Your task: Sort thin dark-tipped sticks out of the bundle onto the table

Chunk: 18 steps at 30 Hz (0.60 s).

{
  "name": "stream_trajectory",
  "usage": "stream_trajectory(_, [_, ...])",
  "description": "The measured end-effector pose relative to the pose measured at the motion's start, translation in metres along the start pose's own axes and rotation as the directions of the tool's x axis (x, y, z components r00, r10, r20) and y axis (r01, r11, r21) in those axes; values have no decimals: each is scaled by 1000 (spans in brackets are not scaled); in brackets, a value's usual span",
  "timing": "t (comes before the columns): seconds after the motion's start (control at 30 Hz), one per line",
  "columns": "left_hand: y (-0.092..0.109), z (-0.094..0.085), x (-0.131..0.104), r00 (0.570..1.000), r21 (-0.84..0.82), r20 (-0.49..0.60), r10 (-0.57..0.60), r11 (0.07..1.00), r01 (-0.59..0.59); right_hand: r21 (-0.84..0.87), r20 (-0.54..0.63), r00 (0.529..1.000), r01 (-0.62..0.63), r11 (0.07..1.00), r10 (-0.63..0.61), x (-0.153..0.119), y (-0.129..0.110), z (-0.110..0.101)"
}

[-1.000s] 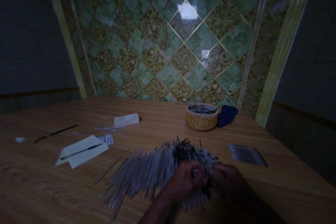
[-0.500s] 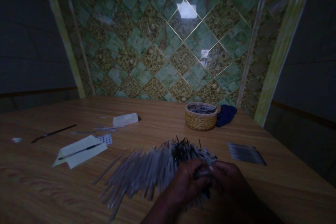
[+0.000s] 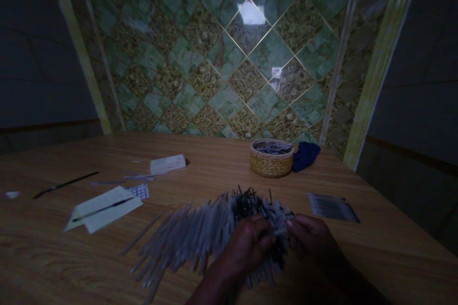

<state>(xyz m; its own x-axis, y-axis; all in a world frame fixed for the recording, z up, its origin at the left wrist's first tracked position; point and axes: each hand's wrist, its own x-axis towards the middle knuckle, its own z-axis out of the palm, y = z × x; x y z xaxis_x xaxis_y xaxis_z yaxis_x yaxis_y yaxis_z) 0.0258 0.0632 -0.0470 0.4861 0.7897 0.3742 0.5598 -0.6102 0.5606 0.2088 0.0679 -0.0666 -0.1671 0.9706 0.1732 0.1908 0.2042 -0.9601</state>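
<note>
Head view: we're going left to right, all places relative to the pile. A small white scrap (image 3: 12, 195) sits farthest left of it on the wood-grain bench (image 3: 200, 152). Next, still well left of the pile, a thin dark rod (image 3: 66, 184) lies at a slant. Folded pale paper (image 3: 118, 195) is nearer the pile, on its left, with a dark pen-like stick (image 3: 103, 209) lying across it and a blue-and-white checked piece (image 3: 140, 191) at its far corner. Thin pale strips (image 3: 143, 177) and a white box (image 3: 167, 165) are beyond the pile's left part.

The pile (image 3: 200, 228) itself: many thin translucent sticks, loosely fanned, with a cluster of dark tips (image 3: 246, 202) toward its right part. Our left hand (image 3: 246, 243) is over the right part of the pile, fingers curled; we can't tell if they grasp a stick. The wicker basket (image 3: 272, 164) stands beyond the pile, similar sticks inside, dark blue cloth (image 3: 306, 156) just beside it on the right.

Our right hand (image 3: 309, 236) is at the pile's right edge, fingers bent in close to pale sticks. Too dim and blurred for us to confirm a grip. Right of the pile, a flat row of thin sticks (image 3: 332, 207) lies on the bench.
</note>
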Motion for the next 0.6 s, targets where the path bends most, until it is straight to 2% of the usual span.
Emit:
stream_trajectory(0.13, [0, 5, -1, 995, 162, -81, 65, 986, -51, 60, 9, 995, -98, 993, 97, 2, 3, 2])
stream_trajectory(0.23, [-1, 11, -1, 978, 312, -137, 156, 944, -107, 102, -13, 985, -171, 980, 174, 2, 4, 4])
stream_trajectory(0.33, [-2, 17, -2, 967, 431, -156, 199, 895, -115, 134, -42, 968, -239, 962, 246, 2, 3, 7])
stream_trajectory(0.6, [7, 22, -4, 981, 569, -143, 129, 822, -25, 207, -34, 943, -318, 925, 331, 0, 7, 12])
